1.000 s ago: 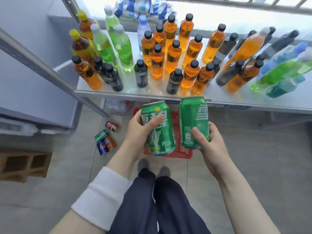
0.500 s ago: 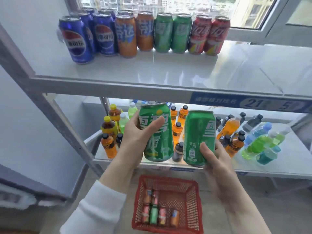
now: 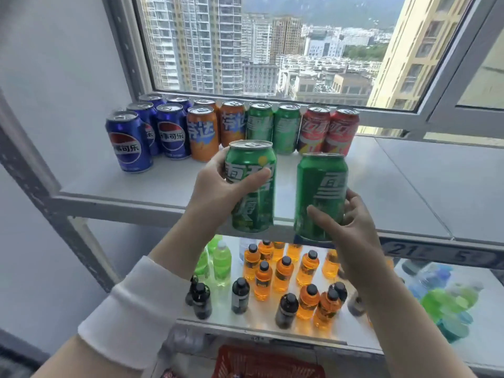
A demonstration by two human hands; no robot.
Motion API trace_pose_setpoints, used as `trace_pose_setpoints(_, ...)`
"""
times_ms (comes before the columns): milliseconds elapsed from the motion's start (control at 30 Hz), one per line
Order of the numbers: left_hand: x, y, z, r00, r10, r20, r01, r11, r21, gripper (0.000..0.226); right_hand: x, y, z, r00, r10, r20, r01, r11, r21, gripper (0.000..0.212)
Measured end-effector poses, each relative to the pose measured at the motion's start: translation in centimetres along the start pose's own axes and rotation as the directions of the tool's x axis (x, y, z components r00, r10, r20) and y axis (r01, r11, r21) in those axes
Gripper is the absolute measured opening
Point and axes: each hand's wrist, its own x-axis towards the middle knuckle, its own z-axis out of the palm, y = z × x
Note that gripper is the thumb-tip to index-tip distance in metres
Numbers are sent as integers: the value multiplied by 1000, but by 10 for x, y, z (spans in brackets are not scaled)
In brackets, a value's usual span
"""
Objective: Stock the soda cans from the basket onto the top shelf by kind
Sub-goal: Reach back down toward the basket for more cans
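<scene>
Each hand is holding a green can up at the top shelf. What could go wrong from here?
The right hand grips its green can low down, so it might slip onto the bottles below. The shelved green cans stand tight between orange cans and red cans; setting two down together could knock a neighbour, or leave one in front of the reds.

**Shelf room and blocks**

Bare shelf (image 3: 409,186) is found open at 3 o'clock of the can row (image 3: 231,126). Its 12 o'clock side is closed by the window frame (image 3: 387,113); 9 o'clock is barred by a post (image 3: 30,165).
</scene>
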Motion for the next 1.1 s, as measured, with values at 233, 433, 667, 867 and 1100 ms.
trace_pose_setpoints(233,75,-12,10,999,33,-9,-32,993,110,64,83,-3,1,991,-127,37,129,989,-69,63)
trace_pose_setpoints(433,124,-33,8,999,25,44,-32,988,152,57,134,17,16,975,-206,-78,183,954,-239,70)
trace_pose_setpoints(667,161,-53,8,999,30,34,-35,990,134,56,173,37,32,963,-253,-97,205,914,-349,72)
trace_pose_setpoints(867,176,-62,5,997,15,73,-27,986,162,65,189,47,39,956,-272,-112,208,895,-394,78)
trace_pose_setpoints(1100,179,-72,7,998,31,47,-41,973,228,76,202,50,40,951,-270,-151,182,882,-435,85)
